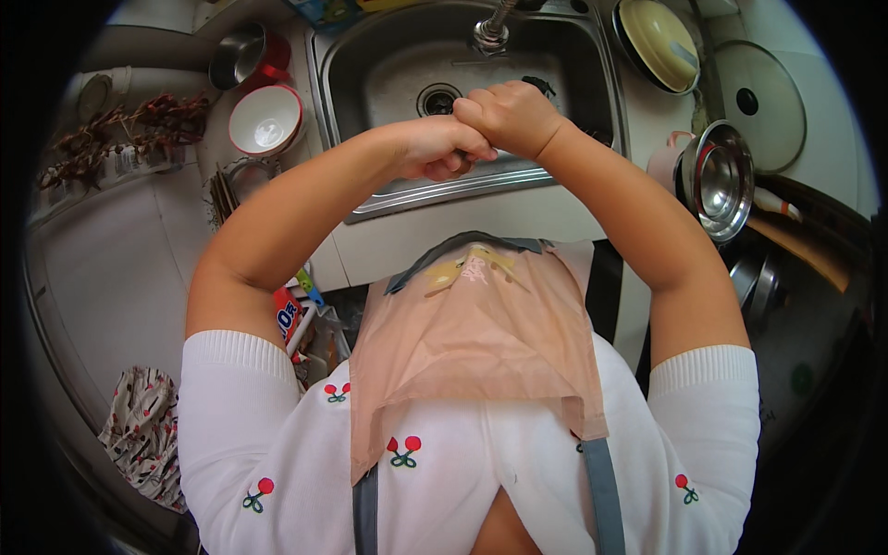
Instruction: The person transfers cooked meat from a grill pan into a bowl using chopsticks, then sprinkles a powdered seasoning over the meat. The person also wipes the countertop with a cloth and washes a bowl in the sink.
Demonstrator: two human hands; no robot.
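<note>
Over the front part of a stainless steel sink [388,76], my two hands are pressed together. My left hand [444,147] comes in from the left with its fingers curled. Against its knuckles lies my right hand [512,114], closed like a fist with the back of the hand up. A small dark patch shows between the left fingers; whether it is a held thing or shadow I cannot tell. The palms are hidden. Beyond the hands are the drain [439,101] and the faucet [491,36]. Some dark scraps [540,86] lie in the basin behind the right hand.
Left of the sink stand a red saucepan [239,57] and a white bowl with a red rim [265,119]. On the right are a cream-coloured lid [655,43], a glass lid [777,132] and stacked metal bowls [721,182]. A pink apron [479,340] covers my front.
</note>
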